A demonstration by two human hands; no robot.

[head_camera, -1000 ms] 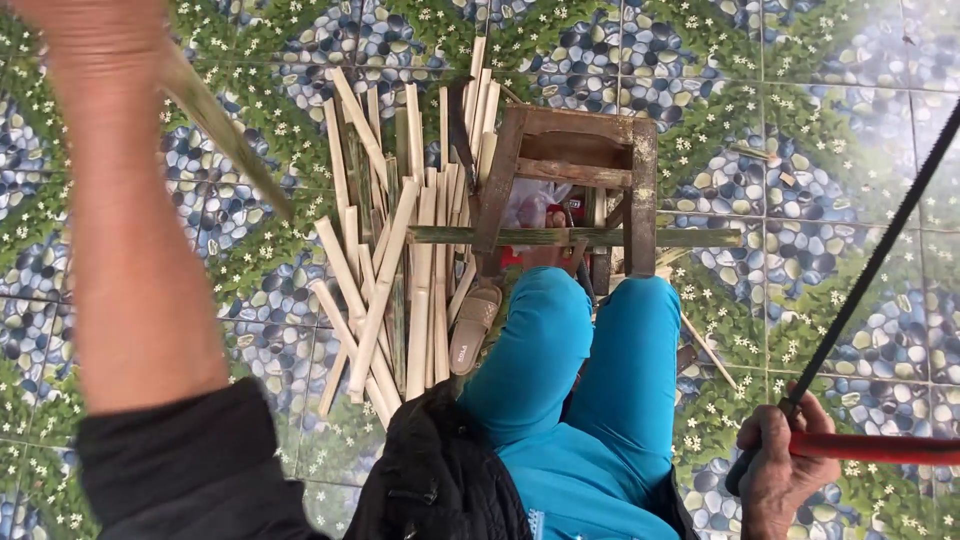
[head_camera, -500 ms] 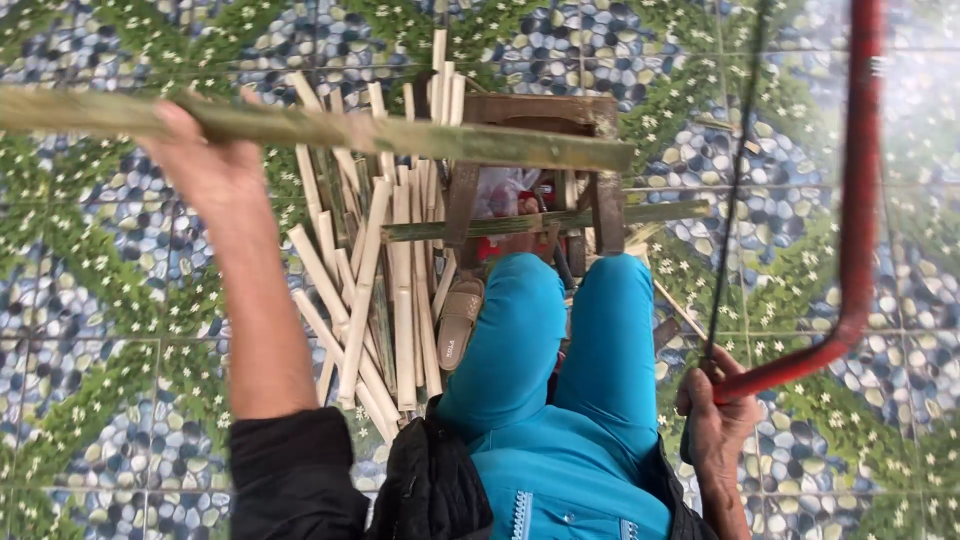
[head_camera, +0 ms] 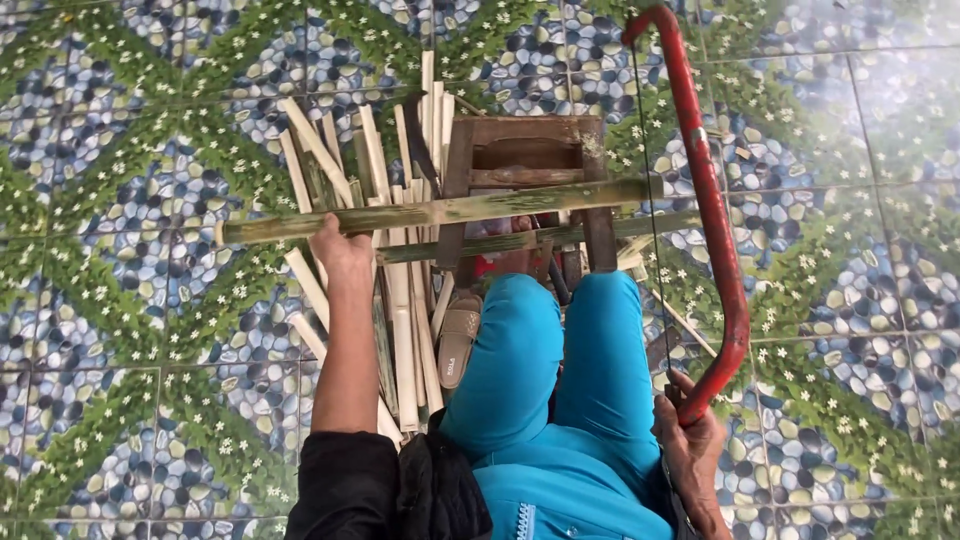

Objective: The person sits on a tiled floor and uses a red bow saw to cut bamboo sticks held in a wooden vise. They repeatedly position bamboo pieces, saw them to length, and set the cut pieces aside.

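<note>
The left hand (head_camera: pixel 340 250) is closed around a long bamboo pole (head_camera: pixel 440 212) lying across the wooden stool (head_camera: pixel 525 160); the right hand (head_camera: pixel 690 440) clasps a red bow saw (head_camera: pixel 712 215). The pole looks stiff, light and smooth, so it is best gripped near the stool.

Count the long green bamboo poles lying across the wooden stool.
2. One bamboo pole lies across the stool, gripped by the left hand; a second pole lies just below it. Others may be hidden.

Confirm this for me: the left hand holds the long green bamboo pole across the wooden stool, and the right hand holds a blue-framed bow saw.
Not quite. The bow saw's frame is red, not blue, as the head view shows. The rest stands: the left hand holds the long green bamboo pole across the wooden stool, the right hand the saw.
</note>
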